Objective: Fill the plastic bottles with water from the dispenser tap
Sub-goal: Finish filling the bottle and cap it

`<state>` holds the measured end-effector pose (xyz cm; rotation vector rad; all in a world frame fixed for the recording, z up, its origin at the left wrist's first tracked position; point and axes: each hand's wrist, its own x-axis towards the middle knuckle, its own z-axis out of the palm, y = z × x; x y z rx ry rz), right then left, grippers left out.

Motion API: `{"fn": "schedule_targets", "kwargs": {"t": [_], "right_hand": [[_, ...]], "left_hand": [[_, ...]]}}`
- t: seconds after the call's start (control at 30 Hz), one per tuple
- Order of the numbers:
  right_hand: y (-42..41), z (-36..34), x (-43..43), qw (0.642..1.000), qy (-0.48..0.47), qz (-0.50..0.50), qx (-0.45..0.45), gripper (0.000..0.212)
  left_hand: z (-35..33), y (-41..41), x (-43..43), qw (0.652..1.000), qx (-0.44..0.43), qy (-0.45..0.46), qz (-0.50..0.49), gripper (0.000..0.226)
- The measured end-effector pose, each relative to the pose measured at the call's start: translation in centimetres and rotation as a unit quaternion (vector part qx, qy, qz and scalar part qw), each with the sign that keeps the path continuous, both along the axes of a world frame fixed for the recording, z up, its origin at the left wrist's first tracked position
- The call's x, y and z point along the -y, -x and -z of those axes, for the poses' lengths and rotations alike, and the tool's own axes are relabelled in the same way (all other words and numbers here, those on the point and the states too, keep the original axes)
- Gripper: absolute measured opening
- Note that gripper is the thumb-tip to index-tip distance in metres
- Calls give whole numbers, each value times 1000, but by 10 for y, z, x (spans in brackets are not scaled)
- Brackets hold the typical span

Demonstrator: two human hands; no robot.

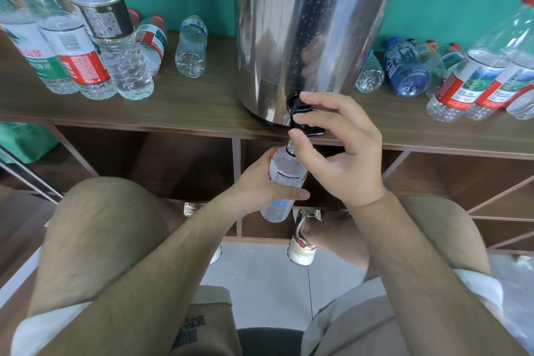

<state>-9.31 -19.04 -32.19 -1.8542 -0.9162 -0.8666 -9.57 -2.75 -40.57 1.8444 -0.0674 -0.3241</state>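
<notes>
A steel dispenser [306, 29] stands on a wooden shelf top [187, 107], with its black tap [302, 117] hanging over the front edge. My left hand [260, 182] grips a clear plastic bottle [284, 179] with a white label, its open neck held tilted just under the tap. My right hand [335, 147] is at the tap, index and middle fingers lying over the black lever and the thumb curled beneath it beside the bottle's mouth. The bottle looks largely full of water.
Several upright bottles with water [86, 46] stand at the left, and two lie behind them [190, 46]. At the right, more bottles lie and stand [450, 78], one of them blue [407, 69]. Open shelf compartments [462, 182] sit below. My knees and shoes are near the shelf.
</notes>
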Motion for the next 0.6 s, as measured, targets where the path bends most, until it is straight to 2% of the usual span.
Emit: {"fn": "schedule_targets", "kwargs": {"t": [0.23, 0.47, 0.6], "right_hand": [[0, -6, 6, 998, -4, -24, -58, 12], [-4, -13, 15, 991, -10, -74, -113, 21], [-6, -10, 18, 987, -8, -102, -125, 19]], "left_hand": [[4, -1, -3, 1000, -3, -1, -8, 91], [11, -5, -4, 1000, -4, 3, -12, 89], [15, -6, -4, 1000, -3, 1, -12, 90]]}}
